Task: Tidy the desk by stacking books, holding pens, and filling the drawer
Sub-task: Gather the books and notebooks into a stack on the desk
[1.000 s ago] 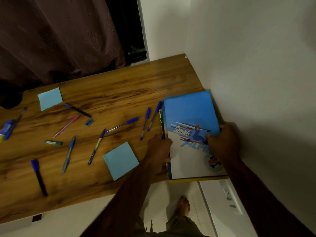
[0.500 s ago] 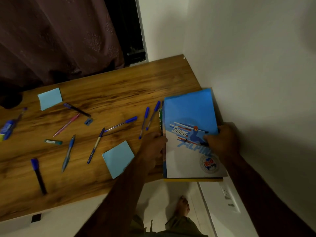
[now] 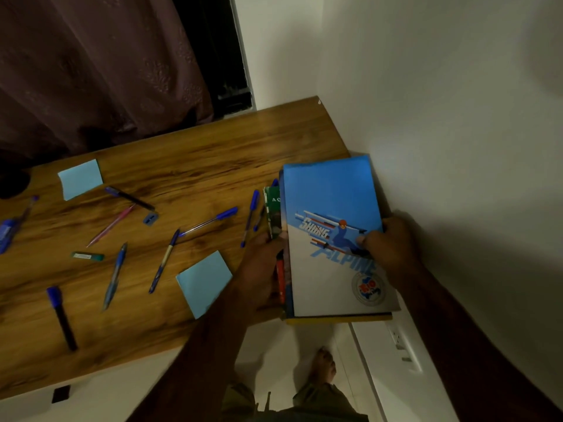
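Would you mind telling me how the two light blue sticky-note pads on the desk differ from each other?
The far pad lies near the desk's back left, beside the curtain; the near pad lies close to the front edge, beside the left hand. The near pad looks larger in this view and is turned more diamond-wise, while the far pad sits squarer. Both are plain light blue squares, lying flat and untouched.

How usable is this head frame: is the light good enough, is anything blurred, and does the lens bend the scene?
Head view: dim, warm room light; the wall is shadowed unevenly; the skiing book cover is readable; pens at far left are soft; the desk edges tilt and bow from the wide lens; both forearms are nearly black.
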Motion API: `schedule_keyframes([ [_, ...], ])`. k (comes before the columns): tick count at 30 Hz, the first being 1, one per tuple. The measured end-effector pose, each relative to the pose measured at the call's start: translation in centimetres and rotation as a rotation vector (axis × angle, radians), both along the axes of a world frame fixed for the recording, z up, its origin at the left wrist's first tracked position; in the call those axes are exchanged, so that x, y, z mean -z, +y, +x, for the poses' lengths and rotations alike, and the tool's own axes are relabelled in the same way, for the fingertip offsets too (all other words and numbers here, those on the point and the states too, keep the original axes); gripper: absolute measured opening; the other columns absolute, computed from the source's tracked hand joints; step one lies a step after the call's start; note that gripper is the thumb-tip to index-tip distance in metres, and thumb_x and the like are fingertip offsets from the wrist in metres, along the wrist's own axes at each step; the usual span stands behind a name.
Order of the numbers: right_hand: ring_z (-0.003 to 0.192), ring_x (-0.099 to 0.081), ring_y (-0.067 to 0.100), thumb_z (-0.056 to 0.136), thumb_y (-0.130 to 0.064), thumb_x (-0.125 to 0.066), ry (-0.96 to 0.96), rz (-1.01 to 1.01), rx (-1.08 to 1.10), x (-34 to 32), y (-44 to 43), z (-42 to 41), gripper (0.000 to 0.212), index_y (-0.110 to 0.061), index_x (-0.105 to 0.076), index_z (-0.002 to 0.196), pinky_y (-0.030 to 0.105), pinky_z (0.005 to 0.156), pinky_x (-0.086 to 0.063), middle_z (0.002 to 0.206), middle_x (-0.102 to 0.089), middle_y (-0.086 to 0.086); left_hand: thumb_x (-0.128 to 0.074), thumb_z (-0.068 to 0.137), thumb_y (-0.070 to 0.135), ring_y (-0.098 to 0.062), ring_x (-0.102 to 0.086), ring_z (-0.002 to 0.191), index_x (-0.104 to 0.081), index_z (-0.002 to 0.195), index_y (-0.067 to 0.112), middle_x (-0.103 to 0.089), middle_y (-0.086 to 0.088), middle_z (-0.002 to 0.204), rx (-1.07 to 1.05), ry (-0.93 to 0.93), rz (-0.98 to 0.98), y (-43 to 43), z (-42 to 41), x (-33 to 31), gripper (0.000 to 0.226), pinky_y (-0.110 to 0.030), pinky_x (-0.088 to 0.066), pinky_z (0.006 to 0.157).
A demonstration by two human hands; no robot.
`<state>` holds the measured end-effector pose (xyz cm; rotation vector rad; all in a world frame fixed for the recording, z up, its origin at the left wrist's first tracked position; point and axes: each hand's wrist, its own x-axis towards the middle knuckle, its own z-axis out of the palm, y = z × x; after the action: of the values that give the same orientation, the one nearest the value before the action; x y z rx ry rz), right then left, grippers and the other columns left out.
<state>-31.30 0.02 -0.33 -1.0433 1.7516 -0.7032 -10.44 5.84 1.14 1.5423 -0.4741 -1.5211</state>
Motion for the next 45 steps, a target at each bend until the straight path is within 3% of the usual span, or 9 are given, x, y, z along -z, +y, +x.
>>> schedule_keyframes([
  [5, 0.079, -0.073, 0.024, 0.081, 0.003, -0.068, -0.057, -0.041, -0.009, -0.2, 0.2, 0.0, 0.028, -0.023, -0.059, 0.083, 0.047, 0.071, -0.063, 0.090, -0.071, 0.005, -0.050, 0.103, 0.018, -0.027, -0.075, 0.089, -0.060, 0.116, 0.027, -0.077, -0.007, 0.100, -0.116, 0.015, -0.032, 0.5, -0.8, -0.2, 0.019, -0.042, -0.061, 0.068],
  [10, 0.078, -0.067, 0.016, 0.088, 0.007, -0.060, -0.140, -0.051, -0.006, -0.2, 0.6, 0.9, 0.028, -0.016, -0.049, 0.100, 0.032, 0.062, -0.056, 0.094, -0.062, 0.001, -0.059, 0.097, 0.032, -0.032, -0.074, 0.086, -0.060, 0.118, 0.032, -0.074, -0.008, 0.101, -0.214, -0.210, -0.024, 0.5, 2.1, -1.3, 0.021, -0.057, -0.060, 0.076],
  [14, 0.074, -0.069, 0.015, 0.091, 0.009, -0.056, -0.167, -0.076, -0.056, -0.1, 0.7, 0.9, 0.037, -0.028, -0.054, 0.085, 0.030, 0.061, -0.056, 0.088, -0.067, -0.003, -0.059, 0.097, 0.026, -0.032, -0.075, 0.082, -0.061, 0.116, 0.026, -0.073, -0.010, 0.101, -0.267, -0.284, -0.114, 1.3, 6.6, -3.1, 0.019, -0.055, -0.061, 0.072],
  [19, 0.071, -0.071, 0.011, 0.089, 0.003, -0.060, -0.112, -0.030, -0.045, 1.5, 0.2, 0.8, 0.031, -0.023, -0.059, 0.108, 0.025, 0.055, -0.054, 0.092, -0.070, -0.004, -0.061, 0.095, 0.020, -0.037, -0.074, 0.088, -0.064, 0.116, 0.024, -0.075, -0.011, 0.103, -0.437, -0.292, -0.121, 2.7, 10.7, -3.5, 0.022, -0.057, -0.059, 0.073],
  [22, 0.077, -0.072, 0.015, 0.088, -0.003, -0.062, -0.092, 0.039, -0.011, 1.7, -0.1, 1.1, 0.036, -0.025, -0.055, 0.117, 0.037, 0.062, -0.062, 0.097, -0.070, -0.002, -0.060, 0.095, 0.018, -0.037, -0.073, 0.090, -0.066, 0.113, 0.024, -0.076, -0.010, 0.101, -0.464, -0.261, -0.138, 3.6, 11.4, -3.7, 0.020, -0.051, -0.059, 0.072],
  [27, 0.078, -0.075, 0.013, 0.086, 0.000, -0.060, -0.102, -0.038, -0.082, 1.8, 0.1, 1.5, 0.041, -0.030, -0.061, 0.114, 0.035, 0.063, -0.061, 0.098, -0.074, -0.002, -0.058, 0.096, 0.019, -0.044, -0.071, 0.095, -0.064, 0.119, 0.021, -0.074, -0.017, 0.109, -0.425, -0.083, -0.153, 3.6, 10.0, -4.0, 0.024, -0.068, -0.054, 0.078],
  [33, 0.075, -0.058, 0.014, 0.102, -0.033, -0.051, -0.284, 0.066, 0.097, 0.5, -0.1, 2.3, 0.015, -0.021, -0.057, 0.109, 0.029, 0.060, -0.044, 0.086, -0.058, -0.003, -0.059, 0.095, 0.021, -0.043, -0.072, 0.088, -0.063, 0.117, 0.019, -0.074, -0.020, 0.105, -0.301, 0.079, -0.031, 1.8, 4.8, -2.8, 0.022, -0.065, -0.056, 0.073],
  [39, 0.114, -0.064, 0.029, 0.072, -0.078, -0.057, -0.469, 0.104, 0.101, 0.9, 0.3, 1.4, 0.075, -0.031, -0.059, 0.131, 0.055, 0.101, -0.050, 0.131, -0.064, 0.008, -0.060, 0.096, 0.022, -0.043, -0.072, 0.093, -0.062, 0.116, 0.023, -0.074, -0.019, 0.104, -0.230, 0.104, 0.055, -1.2, 1.3, -0.9, 0.021, -0.068, -0.053, 0.081],
  [45, 0.085, -0.073, 0.032, 0.099, -0.048, -0.049, -0.399, 0.143, 0.083, 0.8, 0.1, 1.5, 0.033, -0.022, -0.063, 0.113, 0.050, 0.082, -0.060, 0.098, -0.075, 0.014, -0.060, 0.095, 0.026, -0.037, -0.074, 0.086, -0.063, 0.103, 0.034, -0.075, -0.015, 0.101, -0.143, -0.051, 0.052, -3.1, -0.5, 0.4, 0.011, -0.062, -0.058, 0.078],
])
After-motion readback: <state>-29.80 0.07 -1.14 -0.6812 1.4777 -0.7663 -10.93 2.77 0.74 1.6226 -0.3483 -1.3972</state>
